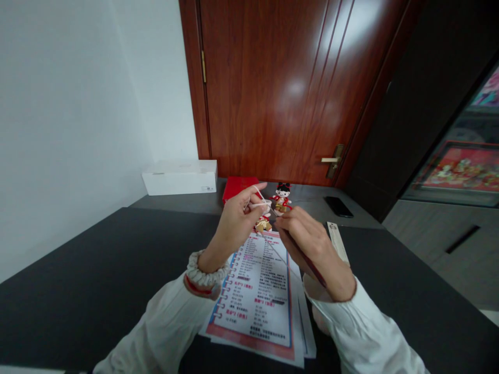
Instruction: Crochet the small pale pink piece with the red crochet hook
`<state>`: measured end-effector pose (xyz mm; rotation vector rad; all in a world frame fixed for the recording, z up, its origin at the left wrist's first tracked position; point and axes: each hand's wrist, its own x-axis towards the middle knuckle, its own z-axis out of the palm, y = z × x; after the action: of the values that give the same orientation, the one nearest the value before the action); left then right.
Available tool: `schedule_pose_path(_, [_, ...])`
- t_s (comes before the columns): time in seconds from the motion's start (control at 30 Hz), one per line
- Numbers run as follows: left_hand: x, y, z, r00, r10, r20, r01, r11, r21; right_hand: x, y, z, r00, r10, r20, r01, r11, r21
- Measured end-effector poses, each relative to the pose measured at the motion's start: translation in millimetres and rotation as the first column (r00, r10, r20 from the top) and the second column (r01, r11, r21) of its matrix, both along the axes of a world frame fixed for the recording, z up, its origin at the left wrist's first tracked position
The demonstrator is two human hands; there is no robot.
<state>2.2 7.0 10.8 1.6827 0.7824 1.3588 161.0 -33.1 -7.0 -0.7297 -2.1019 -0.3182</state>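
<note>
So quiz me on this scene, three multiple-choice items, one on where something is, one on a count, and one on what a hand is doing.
1. Where is the black phone?
A. On the white box
B. On the dark tabletop, beyond the hands
C. On the printed sheets

2. How many small dolls show?
A. One
B. Three
C. Two

3. What is the right hand doing?
A. Gripping a dark red rod
B. Lying flat on the printed sheets
C. Pressing the phone

Answers:
1. B, because the phone lies on the dark surface near the door.
2. C, because one stands upright and a second shows just below the left hand.
3. A, because its fingers close around the rod.
</note>
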Motion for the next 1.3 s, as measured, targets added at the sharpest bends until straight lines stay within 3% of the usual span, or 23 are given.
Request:
schedule_pose_path(0.13, [-2.2, 0.7, -7.4, 0.999, -0.030, -0.042, 0.031, 0.999, 0.038, 9.7, -2.0, -3.1, 0.953, 0.093, -0.287, -0.137, 0.981, -0.138])
schedule_pose_path(0.27, [-2.3, -1.0, -13.3, 0.997, -0.055, -0.060, 0.057, 0.998, 0.037, 17.8, 3.2, -9.1, 0.798, 0.046, -0.601, -0.295, 0.899, -0.324])
schedule_pose_path(0.33, [-2.3, -3.1, -14.5, 0.995, -0.085, -0.044, 0.086, 0.996, 0.021, 20.3, 8.5, -11.8, 0.693, 0.064, -0.718, -0.450, 0.816, -0.362])
schedule_pose_path(0.43, [-1.8, -5.8, -15.9, 0.984, -0.176, 0.031, 0.177, 0.984, -0.034, 18.2, 16.8, -14.4, 0.506, 0.104, -0.856, -0.697, 0.635, -0.334])
schedule_pose_path(0.5, [-0.4, -6.3, -15.9, 0.967, -0.233, 0.100, 0.241, 0.966, -0.087, 12.5, 20.7, -14.8, 0.430, 0.106, -0.897, -0.781, 0.542, -0.310])
schedule_pose_path(0.53, [0.7, -6.0, -15.1, 0.959, -0.248, 0.135, 0.264, 0.958, -0.112, 8.9, 21.9, -14.8, 0.423, 0.115, -0.899, -0.786, 0.540, -0.301])
schedule_pose_path(0.57, [2.2, -5.5, -13.8, 0.952, -0.255, 0.170, 0.279, 0.951, -0.134, 5.2, 22.7, -14.8, 0.440, 0.135, -0.888, -0.764, 0.577, -0.290])
schedule_pose_path(0.6, [4.0, -5.0, -11.7, 0.945, -0.258, 0.201, 0.291, 0.944, -0.153, 1.9, 23.2, -15.2, 0.491, 0.157, -0.857, -0.697, 0.661, -0.278])
schedule_pose_path(0.67, [7.9, -4.8, -6.4, 0.933, -0.252, 0.257, 0.302, 0.936, -0.178, -2.8, 24.0, -17.3, 0.682, 0.177, -0.710, -0.453, 0.864, -0.220])
schedule_pose_path(0.7, [9.8, -5.3, -3.5, 0.928, -0.246, 0.280, 0.304, 0.935, -0.184, -4.0, 24.6, -19.3, 0.788, 0.166, -0.594, -0.312, 0.938, -0.153])
schedule_pose_path(0.77, [12.6, -7.7, 1.2, 0.916, -0.240, 0.320, 0.312, 0.930, -0.194, -4.3, 25.9, -24.2, 0.930, 0.103, -0.352, -0.083, 0.994, 0.072])
schedule_pose_path(0.83, [12.9, -10.2, 3.5, 0.904, -0.252, 0.345, 0.338, 0.916, -0.217, -3.1, 27.4, -28.6, 0.969, 0.047, -0.244, 0.011, 0.973, 0.233])
schedule_pose_path(0.9, [10.3, -10.7, 2.7, 0.887, -0.286, 0.362, 0.391, 0.883, -0.259, -1.3, 27.9, -30.5, 0.962, 0.123, -0.244, -0.055, 0.963, 0.265])
schedule_pose_path(1.0, [2.4, -6.3, -1.9, 0.850, -0.343, 0.401, 0.476, 0.825, -0.304, 2.2, 25.5, -28.0, 0.849, 0.302, -0.433, -0.297, 0.951, 0.082])
schedule_pose_path(1.07, [-3.6, -1.8, -5.0, 0.830, -0.369, 0.418, 0.512, 0.801, -0.310, 6.1, 22.3, -24.7, 0.754, 0.299, -0.585, -0.419, 0.904, -0.079])
schedule_pose_path(1.17, [-11.0, 3.7, -7.8, 0.831, -0.384, 0.402, 0.520, 0.791, -0.321, 14.0, 17.8, -21.5, 0.699, 0.250, -0.670, -0.496, 0.844, -0.203])
schedule_pose_path(1.3, [-16.9, 7.0, -9.8, 0.842, -0.413, 0.348, 0.524, 0.781, -0.339, 22.8, 15.2, -21.0, 0.691, 0.236, -0.684, -0.534, 0.804, -0.262])
